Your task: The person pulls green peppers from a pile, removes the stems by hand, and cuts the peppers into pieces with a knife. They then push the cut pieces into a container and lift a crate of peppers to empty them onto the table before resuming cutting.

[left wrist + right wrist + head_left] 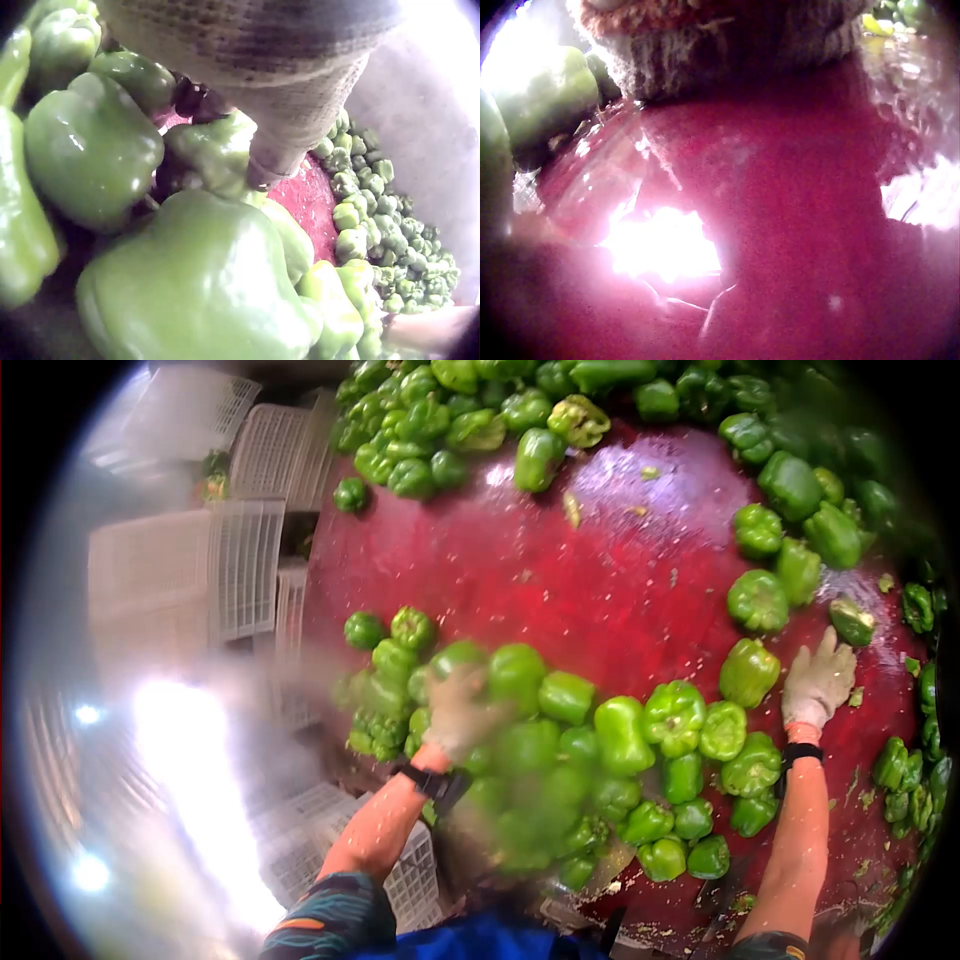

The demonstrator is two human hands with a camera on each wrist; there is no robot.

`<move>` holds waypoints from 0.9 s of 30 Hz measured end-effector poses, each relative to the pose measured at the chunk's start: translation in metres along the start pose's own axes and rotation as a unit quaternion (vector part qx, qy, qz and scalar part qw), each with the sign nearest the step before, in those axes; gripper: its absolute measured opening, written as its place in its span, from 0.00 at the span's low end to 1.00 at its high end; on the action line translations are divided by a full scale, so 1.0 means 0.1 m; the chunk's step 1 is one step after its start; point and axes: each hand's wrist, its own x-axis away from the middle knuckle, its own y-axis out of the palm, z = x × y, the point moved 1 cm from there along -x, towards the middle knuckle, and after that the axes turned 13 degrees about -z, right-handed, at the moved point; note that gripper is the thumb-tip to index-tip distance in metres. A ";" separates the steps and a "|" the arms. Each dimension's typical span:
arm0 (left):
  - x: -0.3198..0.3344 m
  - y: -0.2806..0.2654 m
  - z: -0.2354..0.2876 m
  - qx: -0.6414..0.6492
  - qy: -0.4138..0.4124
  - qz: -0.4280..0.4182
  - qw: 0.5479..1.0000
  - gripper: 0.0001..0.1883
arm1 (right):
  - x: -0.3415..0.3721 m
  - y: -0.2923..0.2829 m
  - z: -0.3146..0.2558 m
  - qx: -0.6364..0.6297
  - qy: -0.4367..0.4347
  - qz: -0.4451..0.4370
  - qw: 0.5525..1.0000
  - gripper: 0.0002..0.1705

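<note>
In the head view, find green peppers [622, 735] on a red table [540, 570], crowded under and around the left hand [462, 710], spread between both hands, and heaped again well beyond them. Judge them light, hollow and firm, slick on the skin, likely to bruise or crack under a hard squeeze; best to cup round the broad shoulders, using the glove's knit for friction. Note hands well apart: left reaching over the near heap, too blurred to read; right hand [818, 675] stretched forward, back upward, fingers straight and slightly spread, holding nothing visible, just short of a damaged pepper [852, 620]. In the left wrist view, see gloved fingers [289, 142] pointing down beside a small pepper [217, 154], at or very near its side; cannot tell of any grip. In the right wrist view, see only part of the glove [727, 67] above red surface, fingers not discernible, with a pale pepper [547, 97] beside it.
</note>
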 end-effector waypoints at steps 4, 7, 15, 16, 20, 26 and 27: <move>0.09 0.10 -0.23 -0.013 0.069 -0.019 0.997 0.26 | 0.06 0.10 0.08 0.001 -0.046 -0.008 0.999 0.36; -0.30 -0.06 -0.92 0.105 0.253 0.115 0.955 0.29 | 0.03 -0.16 0.13 -0.089 0.010 -0.115 0.989 0.39; -1.44 0.02 -2.25 0.306 0.043 0.013 0.951 0.14 | 0.03 -0.02 0.07 -0.136 -0.014 -0.012 0.991 0.40; -1.59 0.20 -2.49 0.416 -0.026 -0.024 0.909 0.11 | 0.01 0.00 0.08 -0.144 -0.019 -0.003 0.989 0.40; -0.87 0.25 -1.32 0.357 -0.043 0.009 0.933 0.08 | 0.03 0.00 0.09 -0.161 -0.021 0.014 0.987 0.38; -0.38 0.21 -0.15 0.000 0.033 0.020 0.999 0.08 | 0.04 0.03 0.09 -0.156 -0.012 0.026 0.987 0.39; -0.36 0.24 -0.06 0.004 0.037 0.021 0.999 0.08 | 0.04 0.04 0.09 -0.157 -0.013 0.030 0.987 0.39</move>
